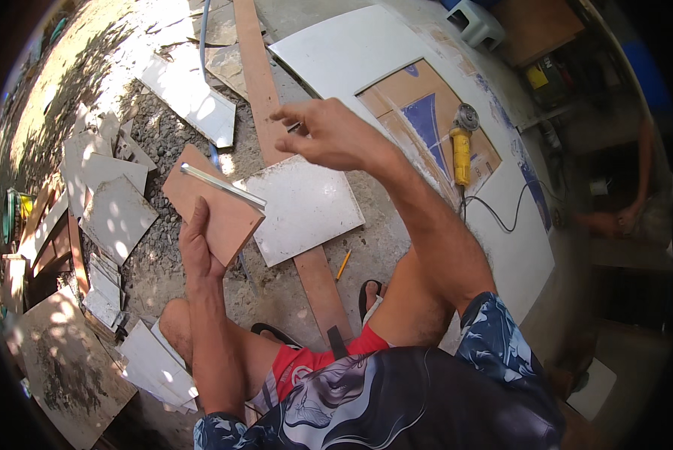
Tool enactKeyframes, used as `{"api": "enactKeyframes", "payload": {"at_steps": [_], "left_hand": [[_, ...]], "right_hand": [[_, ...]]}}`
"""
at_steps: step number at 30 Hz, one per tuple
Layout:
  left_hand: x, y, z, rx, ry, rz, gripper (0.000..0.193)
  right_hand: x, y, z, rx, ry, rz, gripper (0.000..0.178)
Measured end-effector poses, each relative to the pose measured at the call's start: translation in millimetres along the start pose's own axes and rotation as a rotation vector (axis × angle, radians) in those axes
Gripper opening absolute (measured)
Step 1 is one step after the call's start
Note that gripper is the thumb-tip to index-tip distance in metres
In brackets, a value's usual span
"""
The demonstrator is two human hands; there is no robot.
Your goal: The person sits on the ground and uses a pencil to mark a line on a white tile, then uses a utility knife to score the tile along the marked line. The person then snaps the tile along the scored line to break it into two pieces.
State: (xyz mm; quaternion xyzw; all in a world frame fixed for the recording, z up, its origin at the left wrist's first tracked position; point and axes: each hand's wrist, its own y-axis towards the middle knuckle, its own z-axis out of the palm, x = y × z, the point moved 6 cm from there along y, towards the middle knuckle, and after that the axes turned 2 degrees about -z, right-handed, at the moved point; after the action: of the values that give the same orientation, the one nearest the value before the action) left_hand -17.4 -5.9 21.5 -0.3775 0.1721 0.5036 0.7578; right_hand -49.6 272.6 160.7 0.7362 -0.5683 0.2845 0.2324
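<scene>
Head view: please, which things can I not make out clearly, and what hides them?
In the head view:
Small dark object: shape mostly hidden by the fingers of the right hand.
Left hand: most fingers hidden behind the brown slab.
Cord of the yellow grinder: far end lost in shadow.
Long brown strip: top end cut off by the upper edge.

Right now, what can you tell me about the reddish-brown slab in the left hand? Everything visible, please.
The reddish-brown slab is a flat, angular piece with straight edges and a plain matte face, looking like fired clay. The left hand holds it by its lower end, thumb over the face. A shiny metal strip lies across it near the upper-right edge. In view it overlaps the white tile; whether they touch is unclear.
</scene>
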Motion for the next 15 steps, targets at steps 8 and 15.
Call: {"api": "enactKeyframes", "payload": {"at_steps": [8, 15], "left_hand": [[-59, -63, -60, -0.041, -0.181, 0.161, 0.038], [-80, -118, -46, 0.245, 0.036, 0.298, 0.045]], "right_hand": [[-149, -91, 16, 0.235, -0.242, 0.235, 0.027], [-191, -233, 263, 0.406, -0.124, 0.069, 0.024]]}}
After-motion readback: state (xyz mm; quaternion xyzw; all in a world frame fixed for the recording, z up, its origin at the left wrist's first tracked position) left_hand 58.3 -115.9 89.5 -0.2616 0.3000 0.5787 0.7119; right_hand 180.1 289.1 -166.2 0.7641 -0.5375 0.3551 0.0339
